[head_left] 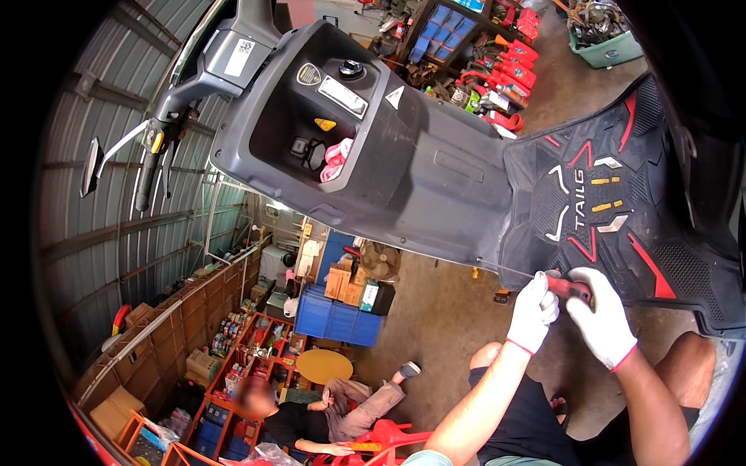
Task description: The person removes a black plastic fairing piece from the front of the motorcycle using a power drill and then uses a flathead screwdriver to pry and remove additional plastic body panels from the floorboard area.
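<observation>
Both of my hands wear white knitted gloves and meet on a screwdriver (566,288) with a red and black handle. My left hand (533,317) is closed around the front of the handle, where the long thin shaft begins. At the handle's rear end, my right hand (600,314) grips with thumb and fingers. The shaft points left to the lower side edge of a dark grey scooter body (435,186); I cannot make out a screw at its tip. Just above my hands lies the scooter's black floor mat (536,210), with red, white and yellow accents.
A person in dark clothes sits at the lower left beside a red plastic chair (388,436). Blue crates (336,314), cardboard boxes (339,281) and a fan (381,260) stand beyond the scooter. Red bottles (514,74) and a green tub (606,51) are at the top.
</observation>
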The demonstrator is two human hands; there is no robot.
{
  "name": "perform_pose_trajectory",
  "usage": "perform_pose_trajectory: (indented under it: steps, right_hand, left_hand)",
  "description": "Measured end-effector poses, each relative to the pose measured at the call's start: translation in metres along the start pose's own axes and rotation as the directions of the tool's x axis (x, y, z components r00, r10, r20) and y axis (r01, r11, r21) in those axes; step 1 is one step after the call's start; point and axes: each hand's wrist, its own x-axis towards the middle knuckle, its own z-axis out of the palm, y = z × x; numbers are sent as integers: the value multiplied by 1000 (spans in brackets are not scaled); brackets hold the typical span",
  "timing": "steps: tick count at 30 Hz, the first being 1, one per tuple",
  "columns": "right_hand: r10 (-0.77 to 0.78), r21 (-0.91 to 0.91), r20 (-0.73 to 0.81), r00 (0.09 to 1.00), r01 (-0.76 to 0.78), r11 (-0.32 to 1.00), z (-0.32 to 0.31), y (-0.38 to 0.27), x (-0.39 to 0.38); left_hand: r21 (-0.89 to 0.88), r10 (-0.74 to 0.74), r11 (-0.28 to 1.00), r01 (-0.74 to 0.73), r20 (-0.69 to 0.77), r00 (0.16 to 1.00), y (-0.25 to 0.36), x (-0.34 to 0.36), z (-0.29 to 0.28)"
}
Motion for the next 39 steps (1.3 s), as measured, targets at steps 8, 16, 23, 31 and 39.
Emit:
perform_pose_trajectory:
  steps: [8,16,23,31,39]
  right_hand:
    - [-152,-58,-13,988,151,987,1,9,8]
    - [410,192,238,880,-457,869,-3,14,-1]
    - [570,463,259,780,-618,635,-1,9,1]
    - [300,278,158,941,-334,901,7,18,-1]
    - [248,220,55,967,-254,942,13,22,-2]
  left_hand:
    - [-6,-33,999,33,12,999,-2,0,-3]
    - [-39,-57,998,58,14,998,-4,1,-2]
    - [-39,10,999,-8,51,999,-3,2,-1]
    - [-80,10,997,-3,79,997,-8,3,-11]
    - [426,477,860,-280,-476,739,34,-3,-57]
